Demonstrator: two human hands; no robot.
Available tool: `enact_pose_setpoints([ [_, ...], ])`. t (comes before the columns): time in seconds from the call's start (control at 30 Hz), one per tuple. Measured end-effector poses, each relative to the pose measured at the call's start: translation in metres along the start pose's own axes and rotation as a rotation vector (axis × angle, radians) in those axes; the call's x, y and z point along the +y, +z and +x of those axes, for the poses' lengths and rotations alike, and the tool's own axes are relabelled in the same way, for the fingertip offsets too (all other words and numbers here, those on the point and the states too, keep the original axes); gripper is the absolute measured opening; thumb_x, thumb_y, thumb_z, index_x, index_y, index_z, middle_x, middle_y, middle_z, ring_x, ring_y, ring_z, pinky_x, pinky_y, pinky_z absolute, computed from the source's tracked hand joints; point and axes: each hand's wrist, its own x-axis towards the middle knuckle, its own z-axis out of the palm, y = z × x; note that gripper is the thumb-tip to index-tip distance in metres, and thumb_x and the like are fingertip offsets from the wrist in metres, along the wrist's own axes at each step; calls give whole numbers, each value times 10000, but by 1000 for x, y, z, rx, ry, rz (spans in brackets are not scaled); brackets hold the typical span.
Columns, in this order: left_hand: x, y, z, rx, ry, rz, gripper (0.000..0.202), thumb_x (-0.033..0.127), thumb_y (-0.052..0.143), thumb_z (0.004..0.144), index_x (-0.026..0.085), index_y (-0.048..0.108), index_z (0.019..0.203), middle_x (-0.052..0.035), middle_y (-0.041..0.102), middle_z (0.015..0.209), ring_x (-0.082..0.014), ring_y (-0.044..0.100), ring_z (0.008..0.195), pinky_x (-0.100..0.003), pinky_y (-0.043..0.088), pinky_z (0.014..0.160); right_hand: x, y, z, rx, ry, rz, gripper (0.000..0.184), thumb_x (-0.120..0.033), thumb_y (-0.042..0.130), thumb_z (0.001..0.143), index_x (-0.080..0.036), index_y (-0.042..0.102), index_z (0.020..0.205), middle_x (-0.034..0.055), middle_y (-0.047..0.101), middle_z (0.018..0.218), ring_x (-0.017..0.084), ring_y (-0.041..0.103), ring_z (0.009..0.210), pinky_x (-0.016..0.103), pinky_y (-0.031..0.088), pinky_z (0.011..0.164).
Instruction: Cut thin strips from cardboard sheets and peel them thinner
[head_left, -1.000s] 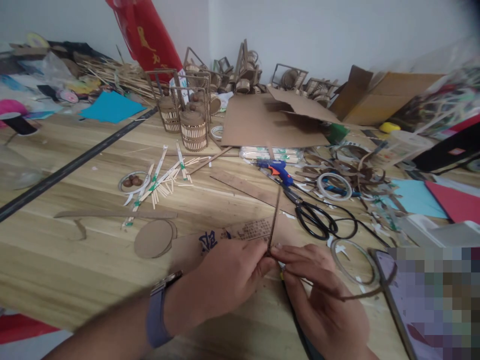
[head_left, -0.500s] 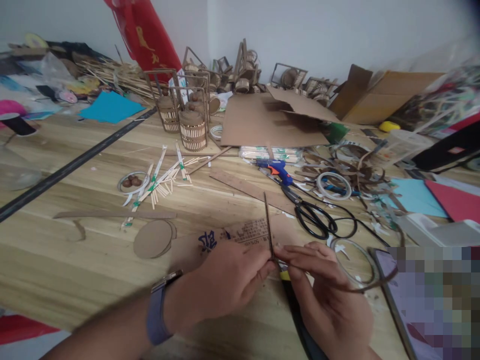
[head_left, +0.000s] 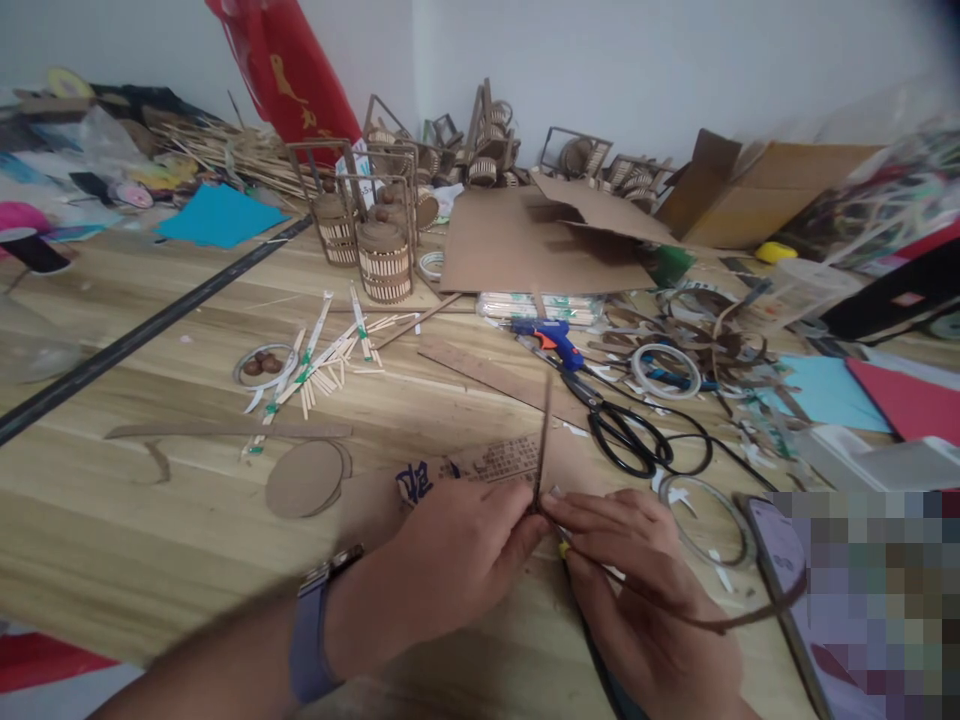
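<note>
My left hand is closed, pinching a thin brown cardboard strip that stands up from its fingertips. Fingers of my right hand press on the same strip close by, and its loose tail curves out past that hand to the right. A black-and-yellow utility knife lies under the right thumb, partly hidden; whether the hand grips it, I cannot tell. Beneath both hands is a printed piece of cardboard. Round cardboard discs lie to the left of them.
Black scissors and a blue glue gun lie ahead, near tape rolls and brown scraps. Cut sticks lie left of centre. Small slatted baskets stand behind. A tablet-like device is at right.
The upright end of the strip has swung from leaning left to leaning slightly right. Its tail on the right has dropped lower. The right hand covers more of the knife's yellow part.
</note>
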Motion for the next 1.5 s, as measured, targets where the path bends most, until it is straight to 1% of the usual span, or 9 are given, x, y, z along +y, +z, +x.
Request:
enact_pose_setpoints([
  [0.13, 2, 0, -1, -72, -44, 30, 305, 278, 328, 1079, 180, 580, 938, -52, 726, 781, -233, 716, 679, -301, 458, 567, 2, -1, 0, -13, -34, -81, 190, -66, 609, 905, -215, 634, 1020, 68, 822, 1006, 213, 760, 917, 386, 472, 872],
  [0.3, 1, 0, 0, -143, -61, 9, 271, 293, 365, 1071, 163, 586, 984, -79, 748, 846, -262, 742, 757, -333, 515, 624, 2, 1, -1, -32, -30, -84, 178, -67, 596, 931, -215, 642, 1017, 58, 823, 992, 202, 757, 897, 384, 468, 881],
  [0.53, -2, -3, -1, -146, 24, -79, 280, 258, 342, 1075, 162, 597, 1011, -64, 736, 880, -224, 726, 795, -303, 490, 661, 2, 1, -4, 12, 65, 30, 187, -51, 570, 912, -208, 606, 1007, 57, 814, 917, 186, 770, 852, 381, 467, 906],
  [0.7, -4, -9, 2, -129, 84, -63, 310, 291, 347, 1086, 186, 616, 975, -20, 719, 768, -190, 693, 677, -281, 417, 589, 3, -1, -2, 25, 132, 109, 191, -65, 558, 918, -227, 592, 1012, 34, 809, 888, 196, 776, 834, 385, 503, 866],
  [0.87, -4, -4, 2, -85, 41, -29, 318, 359, 380, 1088, 178, 610, 965, -37, 732, 792, -208, 707, 693, -279, 447, 589, 1, -1, 1, 28, 40, 36, 232, -40, 593, 879, -241, 603, 993, 18, 821, 907, 190, 772, 808, 380, 483, 836],
  [1.0, -1, 2, 0, -105, -24, 59, 202, 250, 420, 1064, 174, 592, 991, -56, 745, 867, -233, 728, 770, -300, 504, 647, -1, 0, 3, 21, 12, -81, 230, -67, 601, 888, -273, 614, 990, -1, 831, 943, 203, 766, 841, 396, 476, 833],
  [1.13, -1, 3, 0, -96, -2, 74, 195, 240, 418, 1054, 178, 576, 958, -54, 739, 843, -238, 726, 746, -302, 498, 619, 1, 1, 3, 2, -9, -130, 218, -75, 601, 908, -266, 630, 1006, 8, 832, 957, 206, 763, 849, 403, 465, 850],
  [1.37, -2, -6, -1, -84, 84, -11, 272, 251, 353, 1078, 171, 597, 987, -43, 736, 851, -198, 709, 749, -278, 460, 631, 3, -2, -3, 20, 102, 44, 206, -79, 573, 925, -253, 592, 1035, 5, 815, 894, 198, 773, 832, 402, 479, 892],
  [1.5, -2, -10, 0, -75, 103, -43, 345, 300, 332, 1091, 183, 612, 927, -24, 720, 768, -170, 679, 668, -268, 429, 601, 2, -3, -1, 30, 109, 67, 211, -82, 578, 913, -267, 582, 1014, -2, 821, 880, 208, 778, 800, 410, 475, 883],
])
